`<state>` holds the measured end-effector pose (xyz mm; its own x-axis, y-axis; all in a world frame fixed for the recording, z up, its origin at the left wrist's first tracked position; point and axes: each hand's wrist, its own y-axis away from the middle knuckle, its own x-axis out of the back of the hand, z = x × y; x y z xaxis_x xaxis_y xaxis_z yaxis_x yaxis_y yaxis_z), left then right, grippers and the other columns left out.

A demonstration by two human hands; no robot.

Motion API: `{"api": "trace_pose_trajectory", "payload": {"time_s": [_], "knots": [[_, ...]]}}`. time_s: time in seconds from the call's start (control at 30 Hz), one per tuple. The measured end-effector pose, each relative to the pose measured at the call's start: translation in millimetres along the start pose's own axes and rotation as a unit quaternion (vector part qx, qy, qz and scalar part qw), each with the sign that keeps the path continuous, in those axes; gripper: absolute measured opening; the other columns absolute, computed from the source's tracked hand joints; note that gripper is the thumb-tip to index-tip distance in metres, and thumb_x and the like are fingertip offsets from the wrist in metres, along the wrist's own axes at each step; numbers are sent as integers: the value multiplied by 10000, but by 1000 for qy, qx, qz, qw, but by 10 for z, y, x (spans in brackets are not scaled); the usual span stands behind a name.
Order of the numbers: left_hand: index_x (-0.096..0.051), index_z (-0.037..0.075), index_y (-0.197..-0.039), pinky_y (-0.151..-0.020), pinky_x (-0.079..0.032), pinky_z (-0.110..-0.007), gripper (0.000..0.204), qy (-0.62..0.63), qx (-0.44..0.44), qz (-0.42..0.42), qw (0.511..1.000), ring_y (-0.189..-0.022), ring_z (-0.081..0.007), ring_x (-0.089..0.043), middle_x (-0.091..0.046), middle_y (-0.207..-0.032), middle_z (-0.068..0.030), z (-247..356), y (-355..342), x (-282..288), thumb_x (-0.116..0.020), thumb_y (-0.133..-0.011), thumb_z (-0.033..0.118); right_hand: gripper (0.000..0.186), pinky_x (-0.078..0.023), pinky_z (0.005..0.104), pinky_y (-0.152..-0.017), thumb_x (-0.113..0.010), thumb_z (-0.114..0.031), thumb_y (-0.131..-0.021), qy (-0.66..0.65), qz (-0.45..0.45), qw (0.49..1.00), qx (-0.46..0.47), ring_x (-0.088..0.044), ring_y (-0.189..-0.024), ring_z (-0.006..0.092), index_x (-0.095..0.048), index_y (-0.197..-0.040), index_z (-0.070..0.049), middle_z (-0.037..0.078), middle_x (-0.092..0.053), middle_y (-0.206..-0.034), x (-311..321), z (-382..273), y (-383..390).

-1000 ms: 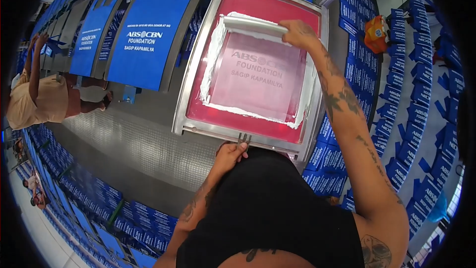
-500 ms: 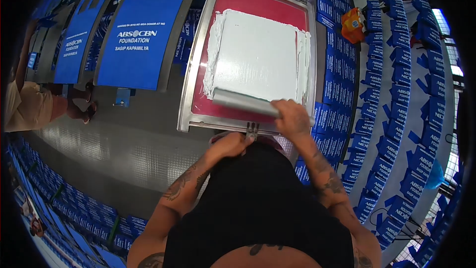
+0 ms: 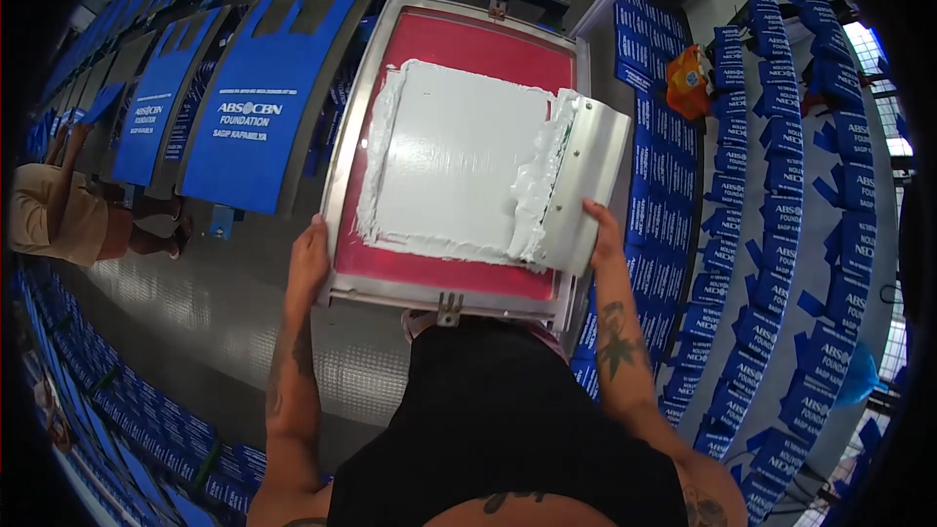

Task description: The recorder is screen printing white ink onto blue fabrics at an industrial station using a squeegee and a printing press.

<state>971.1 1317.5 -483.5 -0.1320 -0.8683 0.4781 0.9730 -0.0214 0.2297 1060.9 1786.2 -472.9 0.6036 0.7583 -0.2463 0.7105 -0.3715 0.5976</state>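
Observation:
A metal-framed printing screen point(image 3: 366, 137) with red mesh point(image 3: 478, 39) lies in front of me, tilted slightly. White ink point(image 3: 454, 166) covers its middle in a rough-edged rectangle, heaped thickest along the right side. On that heap rests a wide metal squeegee point(image 3: 592, 171), lengthwise over the frame's right edge. My left hand point(image 3: 310, 252) is closed round the frame's left side, near its lower corner. My right hand point(image 3: 604, 229) is closed at the right side, thumb against the squeegee; its other fingers are hidden. A metal bracket point(image 3: 450, 309) sits on the near rim.
Printed blue bags lie on boards point(image 3: 244, 107) to the left, beside another person point(image 3: 63, 205). Rows of blue bags point(image 3: 747, 176) fill the right side and lower left. An orange bag point(image 3: 687, 83) sits at the far right. Grey floor point(image 3: 254, 278) shows at left.
My right hand has left the squeegee's handle and the squeegee now lies along the right edge. My left hand has moved from the near rim to the left side. The screen appears lower left.

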Motion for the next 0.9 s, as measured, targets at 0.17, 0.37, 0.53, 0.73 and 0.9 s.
{"api": "trace_pose_trajectory", "payload": {"time_s": [0.17, 0.37, 0.53, 0.73, 0.9], "knots": [[-592, -79, -909, -639, -422, -324, 527, 14, 46, 2, 999, -707, -125, -475, -571, -704, -91, 465, 646, -664, -355, -1031, 376, 378, -526, 403, -859, -628, -158, -825, -78, -49, 996, 14, -642, -949, 290, -589, -1134, 55, 164, -645, -1064, 1099, -366, 129], [-576, -33, -891, -633, -434, -402, 531, 35, -56, -1, 998, -662, -171, -467, -498, -658, -187, 1236, 1109, -2561, -340, -1020, 424, 527, -514, 455, -869, -619, -238, -833, -58, -1, 992, 112, -624, -972, 328, -500, -1264, 41, 179, -624, -1114, 3016, -1375, 448], [-597, -30, -953, -682, -468, -418, 501, 52, -24, -69, 996, -711, -324, -624, -586, -727, -237, 2018, 1224, -3693, -375, -1013, 414, 558, -509, 452, -892, -619, -191, -831, -46, 34, 988, 143, -611, -1025, 327, -446, -1300, 55, 189, -595, -1159, 4142, -2060, 466], [-599, -39, -1023, -698, -476, -419, 506, 95, -40, -72, 992, -792, -398, -640, -626, -797, -258, 2423, 686, -4544, -387, -1007, 420, 548, -514, 457, -888, -604, -168, -850, -44, 18, 986, 159, -612, -1029, 319, -426, -1322, 46, 194, -587, -1165, 4430, -2726, -191], [-602, -47, -1025, -737, -480, -387, 514, 112, -49, -50, 991, -782, -335, -642, -649, -830, -237, 2789, -238, -4929, -393, -1005, 422, 496, -542, 433, -833, -629, -168, -838, -17, 33, 977, 208, -633, -989, 313, -486, -1263, 44, 186, -609, -1139, 4207, -3482, -1091]]}}
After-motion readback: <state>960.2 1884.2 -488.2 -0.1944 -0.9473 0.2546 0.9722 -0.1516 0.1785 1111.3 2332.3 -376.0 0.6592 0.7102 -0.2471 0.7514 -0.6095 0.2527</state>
